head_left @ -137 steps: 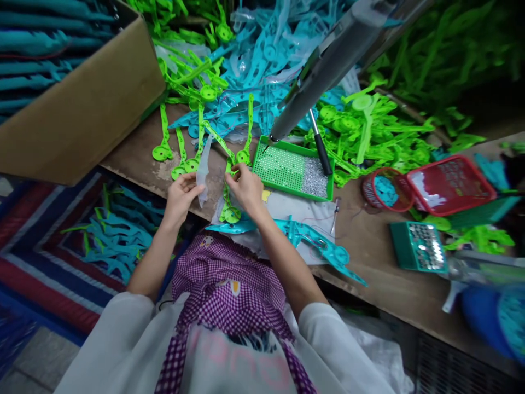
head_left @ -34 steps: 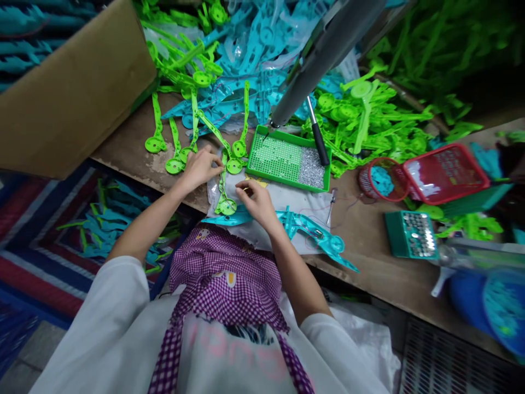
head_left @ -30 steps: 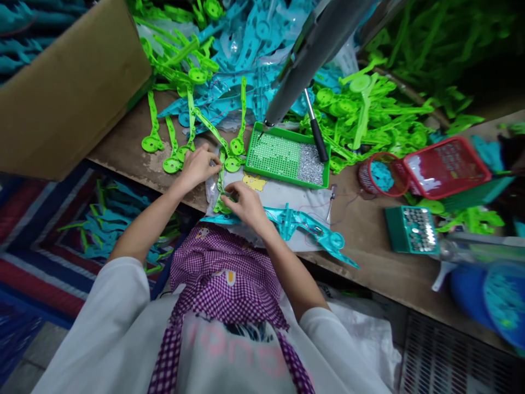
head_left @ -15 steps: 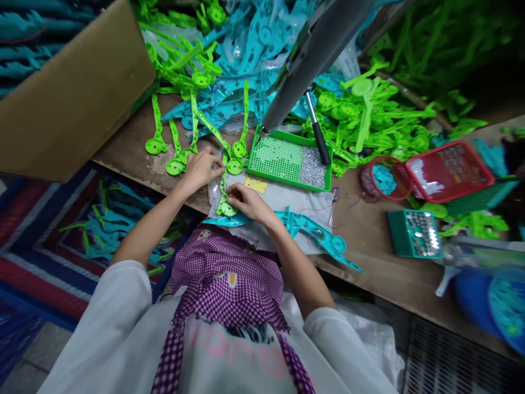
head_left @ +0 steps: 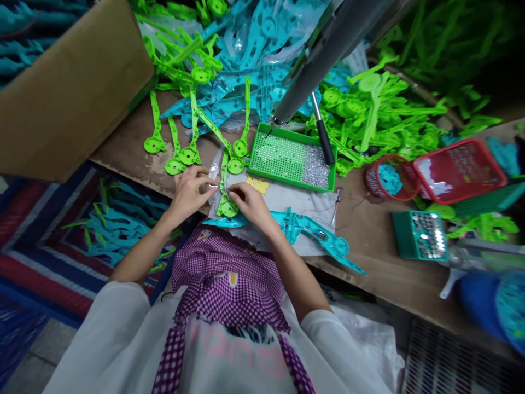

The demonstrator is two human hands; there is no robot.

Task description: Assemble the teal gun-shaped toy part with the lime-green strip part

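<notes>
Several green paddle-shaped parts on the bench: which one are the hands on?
The green part lying on the clear bag at the bench's near edge, between the left hand and right hand. The other loose green parts lie farther back, untouched.

Lime-green tray (head_left: pixel 262 144); red basket (head_left: pixel 459 169); purple-and-white checked apron (head_left: pixel 227 284).

Worn wooden workbench (head_left: pixel 381 273), striped rug (head_left: pixel 36 241) on floor, cardboard box (head_left: pixel 69 93) at left

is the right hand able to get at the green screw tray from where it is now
Probably yes: the right hand rests on a green part just short of the green tray, and only bare cloth lies between them.
</notes>
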